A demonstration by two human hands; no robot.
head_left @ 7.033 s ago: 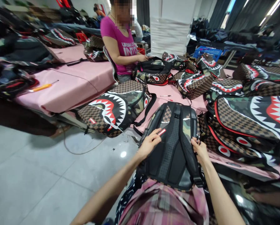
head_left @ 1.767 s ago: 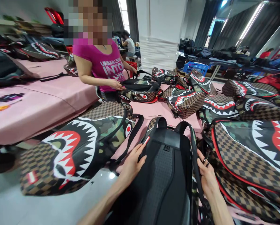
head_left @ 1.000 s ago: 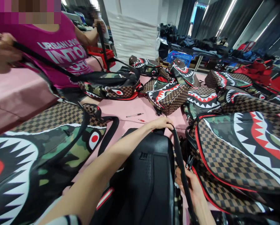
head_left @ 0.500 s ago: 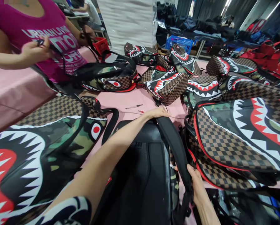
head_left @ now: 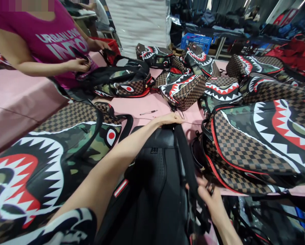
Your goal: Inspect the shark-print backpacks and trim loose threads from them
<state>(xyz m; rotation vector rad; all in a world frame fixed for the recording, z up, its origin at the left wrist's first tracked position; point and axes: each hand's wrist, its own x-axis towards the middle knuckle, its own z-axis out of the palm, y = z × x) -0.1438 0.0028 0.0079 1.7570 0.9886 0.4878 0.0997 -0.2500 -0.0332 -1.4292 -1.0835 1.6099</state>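
A backpack lies back-panel up before me, black and padded, with a red-and-white tag on its left strap. My left hand reaches across it and grips the top edge, fingers curled over the far end. My right hand is closed around the black right shoulder strap low on the bag's right side. A small dark metal piece shows at my right fingertips; I cannot make out what it is.
Several shark-mouth, camouflage and brown-check backpacks crowd the pink table: a big one left, another right. A person in a magenta shirt handles a bag across from me. A pen lies beyond my left hand. A blue crate stands behind.
My left hand stayed at the bag's top edge while my right hand slid lower along the shoulder strap and closed on it. The view tilted down slightly; the person opposite lowered their hands onto their bag.
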